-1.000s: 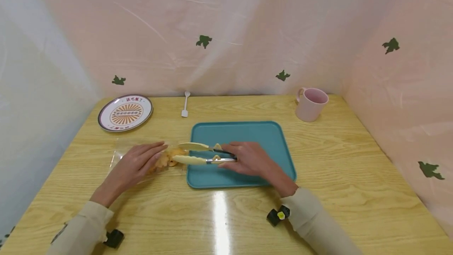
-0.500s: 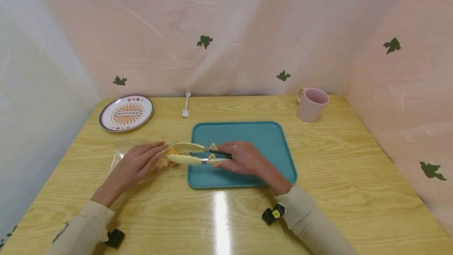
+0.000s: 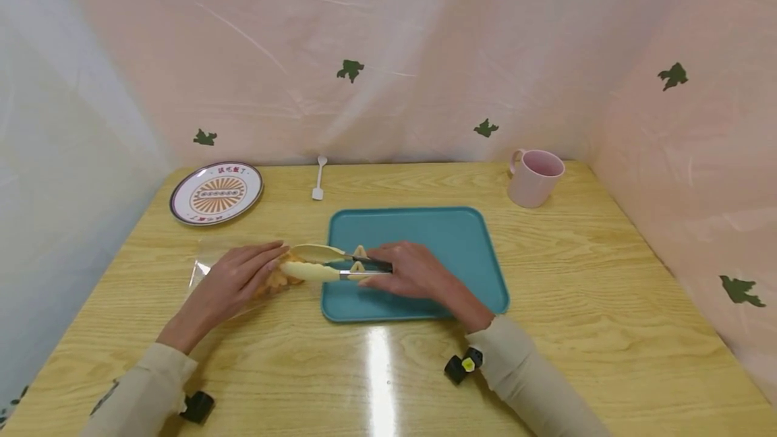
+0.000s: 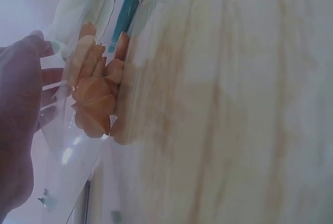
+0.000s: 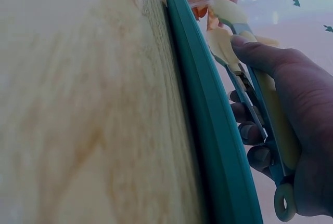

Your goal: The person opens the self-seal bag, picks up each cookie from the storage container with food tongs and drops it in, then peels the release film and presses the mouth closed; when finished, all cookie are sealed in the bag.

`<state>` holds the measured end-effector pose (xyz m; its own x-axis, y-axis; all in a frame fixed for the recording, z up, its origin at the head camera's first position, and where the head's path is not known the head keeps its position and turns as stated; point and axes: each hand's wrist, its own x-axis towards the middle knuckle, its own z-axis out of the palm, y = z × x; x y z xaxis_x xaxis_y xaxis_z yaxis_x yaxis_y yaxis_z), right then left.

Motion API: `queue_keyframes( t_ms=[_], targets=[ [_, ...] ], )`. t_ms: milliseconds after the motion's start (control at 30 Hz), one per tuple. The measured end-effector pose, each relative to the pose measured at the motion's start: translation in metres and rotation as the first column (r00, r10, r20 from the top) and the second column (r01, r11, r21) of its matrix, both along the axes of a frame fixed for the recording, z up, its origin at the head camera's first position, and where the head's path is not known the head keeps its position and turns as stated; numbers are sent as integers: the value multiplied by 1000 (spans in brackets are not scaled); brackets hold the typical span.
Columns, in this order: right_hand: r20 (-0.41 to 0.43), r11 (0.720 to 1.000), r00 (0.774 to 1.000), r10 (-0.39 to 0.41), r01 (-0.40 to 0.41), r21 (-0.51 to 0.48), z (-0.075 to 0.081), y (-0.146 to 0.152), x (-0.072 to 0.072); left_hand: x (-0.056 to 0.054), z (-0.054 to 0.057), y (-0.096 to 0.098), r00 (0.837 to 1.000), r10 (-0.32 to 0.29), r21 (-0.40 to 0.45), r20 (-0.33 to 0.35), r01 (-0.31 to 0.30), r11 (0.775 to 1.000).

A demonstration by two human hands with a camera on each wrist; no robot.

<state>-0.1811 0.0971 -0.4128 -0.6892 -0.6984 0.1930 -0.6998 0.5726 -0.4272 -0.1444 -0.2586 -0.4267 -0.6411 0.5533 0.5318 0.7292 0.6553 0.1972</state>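
Note:
My left hand (image 3: pixel 233 280) holds a clear plastic bag (image 3: pixel 199 273) lying on the table, its fingers over the bag. Inside are several orange-brown, swirl-shaped cookies (image 4: pixel 93 104), partly hidden by that hand in the head view. My right hand (image 3: pixel 415 270) grips a pair of tongs (image 3: pixel 312 271) with pale yellow tips and metal arms. The tongs' tips stand apart at the cookies by the bag's right end, pointing left. In the right wrist view, the thumb lies along one tong arm and the fingers curl round the other. Both hands' work is beside a teal tray (image 3: pixel 425 228).
A white plate (image 3: pixel 217 194) with an orange sunburst print lies at the back left. Near the back edge is a small white spoon (image 3: pixel 319 178). At the back right stands a pink mug (image 3: pixel 534 179). Patterned cloth surrounds the wooden table (image 3: pixel 607 329).
The tongs in my right hand have moved left, from over the tray's left edge to the cookies at the bag. My left hand stays in place on the bag.

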Motion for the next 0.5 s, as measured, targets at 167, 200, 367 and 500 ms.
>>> queue_keyframes(
  t_ms=[167, 200, 367, 500],
  targets=[
    [65, 999, 997, 29, -27, -24, 0, 4, 0, 0, 0, 0, 1000, -3, -5, -5, 3, 1000],
    [74, 999, 997, 33, -31, -28, 0, 5, 0, 0, 0, 0, 1000, -6, -5, -6, 6, 1000],
    [77, 998, 996, 52, -48, -48, 0, 7, -3, 0, 1, 1, 1000, -11, 5, -4, 11, 1000],
    [56, 995, 995, 78, -75, -63, -2, 6, -5, 1, 0, 1, 1000, -4, 16, 2, 4, 1000]
  ],
)
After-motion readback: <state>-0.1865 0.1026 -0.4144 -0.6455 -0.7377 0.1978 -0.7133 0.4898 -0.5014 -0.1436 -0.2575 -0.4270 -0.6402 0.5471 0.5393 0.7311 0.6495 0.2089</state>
